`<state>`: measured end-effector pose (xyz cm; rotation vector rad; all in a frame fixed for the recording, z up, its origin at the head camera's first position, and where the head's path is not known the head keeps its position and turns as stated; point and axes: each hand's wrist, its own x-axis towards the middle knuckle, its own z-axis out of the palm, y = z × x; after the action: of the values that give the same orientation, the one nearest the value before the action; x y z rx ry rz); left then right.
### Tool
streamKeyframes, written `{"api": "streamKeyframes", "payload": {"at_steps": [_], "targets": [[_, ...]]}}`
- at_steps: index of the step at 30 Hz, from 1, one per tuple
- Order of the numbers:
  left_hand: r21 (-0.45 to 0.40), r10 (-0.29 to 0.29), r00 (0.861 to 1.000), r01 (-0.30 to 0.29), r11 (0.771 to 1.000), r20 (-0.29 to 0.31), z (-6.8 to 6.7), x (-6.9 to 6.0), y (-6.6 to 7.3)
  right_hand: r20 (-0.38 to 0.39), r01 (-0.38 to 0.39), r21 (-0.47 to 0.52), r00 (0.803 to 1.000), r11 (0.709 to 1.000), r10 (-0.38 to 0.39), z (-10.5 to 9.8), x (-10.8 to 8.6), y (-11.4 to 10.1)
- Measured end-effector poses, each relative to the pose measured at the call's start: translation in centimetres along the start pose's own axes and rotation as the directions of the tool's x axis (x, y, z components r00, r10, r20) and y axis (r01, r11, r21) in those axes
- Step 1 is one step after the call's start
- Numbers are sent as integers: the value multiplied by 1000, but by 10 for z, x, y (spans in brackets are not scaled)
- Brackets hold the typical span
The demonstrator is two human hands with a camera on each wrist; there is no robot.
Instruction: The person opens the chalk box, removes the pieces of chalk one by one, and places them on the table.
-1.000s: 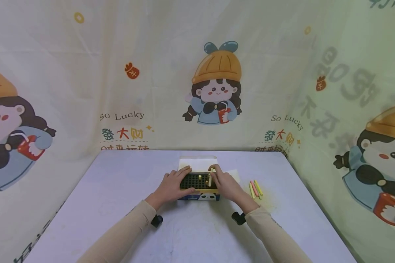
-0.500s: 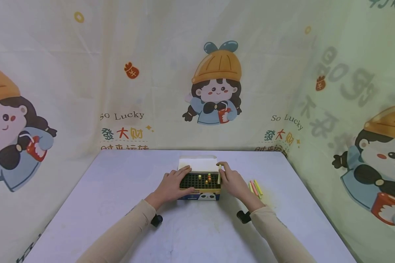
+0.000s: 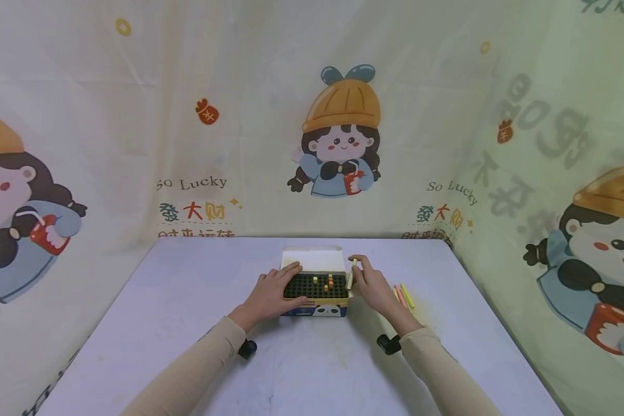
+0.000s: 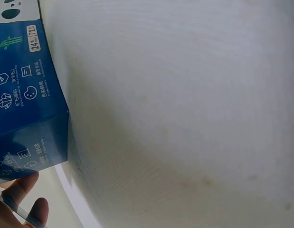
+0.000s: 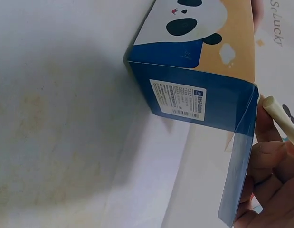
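A blue chalk box (image 3: 319,310) with a panda print stands with its lid raised, and its black holed insert (image 3: 304,286) faces up. A few short chalk ends (image 3: 330,282) stick out of the holes. My left hand (image 3: 270,293) grips the box's left end, its thumb along the front edge. Just beyond the right end, my right hand (image 3: 372,288) pinches a pale yellow chalk stick (image 3: 350,278). The right wrist view shows this chalk stick (image 5: 281,118) near the open side flap (image 5: 238,175).
Several yellow and pink chalk sticks (image 3: 407,296) lie on the white table (image 3: 312,370) to the right of the box. A patterned cloth (image 3: 260,144) hangs behind the table.
My right hand, still pinching the pale yellow chalk, has moved right from above the holes to just past the box's right end. My left hand has stayed on the box.
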<state>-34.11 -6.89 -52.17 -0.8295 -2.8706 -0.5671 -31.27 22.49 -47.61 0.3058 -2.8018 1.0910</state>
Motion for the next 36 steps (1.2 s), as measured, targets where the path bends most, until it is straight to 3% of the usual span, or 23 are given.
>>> {"api": "streamKeyframes", "payload": {"at_steps": [7, 18, 30, 36], "targets": [[-6, 0, 1000, 0, 1000, 3, 0, 0, -1, -41, -43, 30, 998, 999, 44, -5, -1, 5], [2, 6, 1000, -7, 1000, 25, -2, 1, 1, -112, -72, 30, 991, 997, 75, -12, -3, 33], [9, -2, 1000, 2, 1000, 21, -1, 1, 0, -119, -149, -37, 982, 988, 144, -16, -6, 56], [16, -2, 1000, 2, 1000, 13, 0, 1, 0, -70, -207, -82, 977, 975, 202, -16, -9, 66]]}}
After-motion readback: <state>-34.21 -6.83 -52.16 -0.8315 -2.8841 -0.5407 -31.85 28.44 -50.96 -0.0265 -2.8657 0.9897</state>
